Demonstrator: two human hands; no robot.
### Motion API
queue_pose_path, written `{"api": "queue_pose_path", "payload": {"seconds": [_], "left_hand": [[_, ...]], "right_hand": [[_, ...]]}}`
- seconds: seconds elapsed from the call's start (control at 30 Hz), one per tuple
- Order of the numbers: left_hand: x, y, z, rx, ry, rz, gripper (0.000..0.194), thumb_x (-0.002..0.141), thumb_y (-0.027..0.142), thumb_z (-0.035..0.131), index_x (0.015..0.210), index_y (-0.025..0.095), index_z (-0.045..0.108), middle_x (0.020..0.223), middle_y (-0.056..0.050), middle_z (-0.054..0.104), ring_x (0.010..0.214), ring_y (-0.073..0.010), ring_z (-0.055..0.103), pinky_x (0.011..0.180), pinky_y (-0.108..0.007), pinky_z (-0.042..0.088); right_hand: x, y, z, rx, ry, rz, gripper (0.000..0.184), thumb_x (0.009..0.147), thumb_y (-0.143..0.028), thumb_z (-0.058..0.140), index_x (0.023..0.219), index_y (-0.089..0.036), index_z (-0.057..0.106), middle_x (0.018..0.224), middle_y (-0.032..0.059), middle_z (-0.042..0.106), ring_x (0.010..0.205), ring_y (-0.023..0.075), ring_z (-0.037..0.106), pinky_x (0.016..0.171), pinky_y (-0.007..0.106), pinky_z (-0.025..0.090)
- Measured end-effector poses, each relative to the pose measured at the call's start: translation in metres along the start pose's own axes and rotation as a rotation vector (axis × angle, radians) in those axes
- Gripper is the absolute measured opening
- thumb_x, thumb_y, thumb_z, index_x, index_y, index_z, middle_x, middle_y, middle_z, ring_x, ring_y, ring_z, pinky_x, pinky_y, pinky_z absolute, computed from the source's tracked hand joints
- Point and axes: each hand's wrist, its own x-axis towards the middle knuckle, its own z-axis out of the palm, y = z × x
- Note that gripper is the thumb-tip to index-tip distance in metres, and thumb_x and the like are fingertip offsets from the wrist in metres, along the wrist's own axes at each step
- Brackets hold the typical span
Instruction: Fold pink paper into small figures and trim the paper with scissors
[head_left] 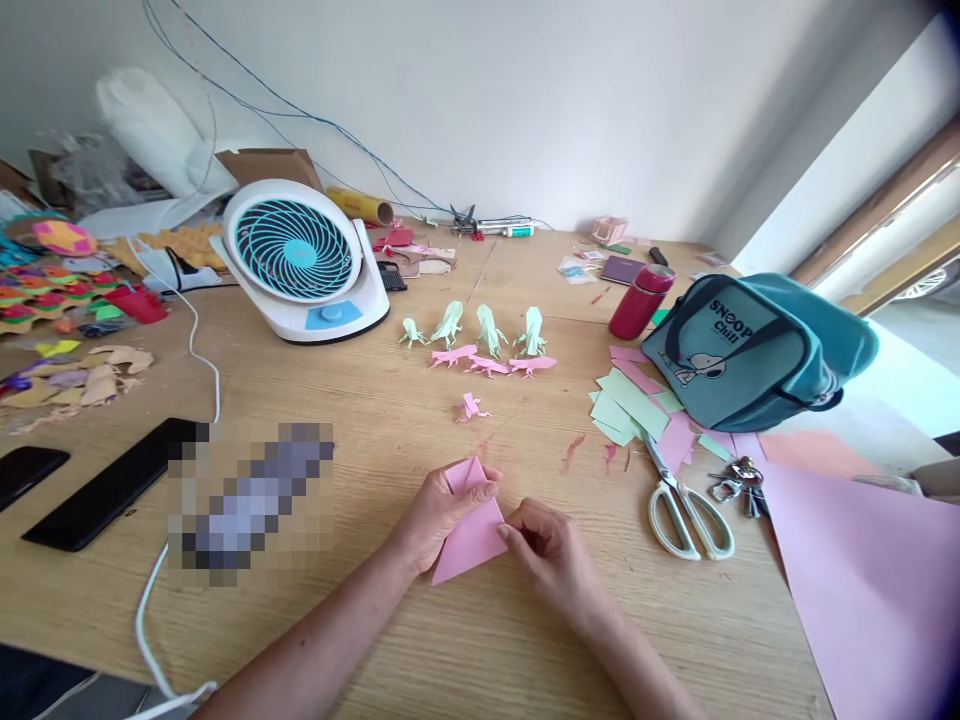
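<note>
A folded sheet of pink paper (472, 545) is held above the table between both hands. My left hand (442, 510) grips its upper left part, thumb across the front and fingers behind. My right hand (544, 545) pinches the paper's right corner between thumb and forefinger. The lower end tapers to a point, and a crease runs near the top. Beyond the hands stands a small pink folded figure (471, 407). Behind it are several pink paper figures (489, 366) in a row, with several pale green paper figures (489, 332) behind those.
White-handled scissors (690, 520) and keys (742, 482) lie at right, near green paper pieces (634, 400), a teal bag (735, 350) and a red flask (641, 302). A large pink sheet (870, 580) covers the right edge. At left are a fan (300, 260) and a white cable (154, 600).
</note>
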Motion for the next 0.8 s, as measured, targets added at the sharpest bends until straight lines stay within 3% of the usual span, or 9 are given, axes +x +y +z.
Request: {"api": "queue_pose_path", "payload": {"seconds": [0.13, 0.27, 0.37, 0.43, 0.57, 0.67, 0.8], "left_hand": [[-0.001, -0.002, 0.002, 0.036, -0.086, -0.051, 0.037, 0.059, 0.041, 0.089, 0.075, 0.013, 0.070, 0.070, 0.000, 0.067, 0.061, -0.0114, 0.056, 0.062, -0.022, 0.042], [0.000, -0.002, 0.001, 0.066, -0.133, -0.041, 0.038, 0.062, 0.042, 0.088, 0.082, 0.013, 0.073, 0.077, -0.003, 0.071, 0.067, -0.0137, 0.060, 0.066, -0.023, 0.044], [0.003, -0.002, 0.000, 0.055, -0.100, -0.004, 0.038, 0.062, 0.042, 0.088, 0.079, 0.013, 0.072, 0.075, -0.003, 0.071, 0.066, -0.0128, 0.059, 0.065, -0.022, 0.044], [0.004, 0.000, -0.002, 0.034, -0.066, 0.028, 0.036, 0.063, 0.041, 0.087, 0.078, 0.013, 0.071, 0.075, -0.003, 0.070, 0.068, -0.0120, 0.059, 0.065, -0.021, 0.045], [0.005, 0.006, -0.005, -0.018, -0.061, 0.035, 0.039, 0.068, 0.045, 0.084, 0.087, 0.015, 0.069, 0.080, -0.002, 0.069, 0.070, -0.0138, 0.062, 0.062, -0.023, 0.051], [0.003, 0.009, -0.006, -0.064, -0.114, -0.015, 0.041, 0.072, 0.047, 0.080, 0.094, 0.016, 0.065, 0.083, -0.005, 0.071, 0.075, -0.0169, 0.067, 0.063, -0.026, 0.055], [0.002, 0.009, -0.007, -0.100, -0.179, -0.039, 0.039, 0.076, 0.044, 0.077, 0.098, 0.015, 0.063, 0.087, -0.007, 0.072, 0.077, -0.0184, 0.070, 0.061, -0.025, 0.056]], "right_hand": [[0.001, 0.006, 0.000, 0.018, 0.128, 0.005, 0.040, 0.096, -0.043, 0.051, 0.064, -0.019, 0.052, 0.062, -0.0012, 0.050, 0.057, 0.0123, 0.046, 0.054, 0.024, 0.036], [0.004, 0.004, -0.006, -0.005, 0.170, -0.003, 0.037, 0.097, -0.041, 0.049, 0.068, -0.019, 0.056, 0.063, -0.0009, 0.052, 0.058, 0.0126, 0.047, 0.054, 0.025, 0.037], [0.009, 0.004, -0.025, -0.117, 0.164, -0.042, 0.025, 0.097, -0.037, 0.049, 0.090, -0.019, 0.066, 0.075, 0.0016, 0.060, 0.066, 0.0143, 0.055, 0.061, 0.025, 0.042], [0.007, 0.012, -0.049, -0.316, 0.302, -0.029, 0.023, 0.096, -0.034, 0.049, 0.103, -0.020, 0.065, 0.085, 0.0044, 0.063, 0.070, 0.0157, 0.060, 0.066, 0.028, 0.046], [-0.017, 0.052, -0.106, -0.766, 0.631, 0.210, 0.027, 0.091, -0.037, 0.049, 0.104, -0.018, 0.064, 0.098, 0.0131, 0.062, 0.084, 0.0270, 0.062, 0.074, 0.040, 0.048], [-0.040, 0.077, -0.131, -0.923, 0.617, 0.409, 0.028, 0.083, -0.041, 0.057, 0.094, -0.017, 0.065, 0.089, 0.0170, 0.061, 0.083, 0.0335, 0.060, 0.072, 0.047, 0.047], [-0.049, 0.079, -0.132, -0.773, 0.539, 0.508, 0.032, 0.077, -0.046, 0.061, 0.089, -0.017, 0.065, 0.090, 0.0180, 0.063, 0.088, 0.0367, 0.060, 0.078, 0.050, 0.046]]}}
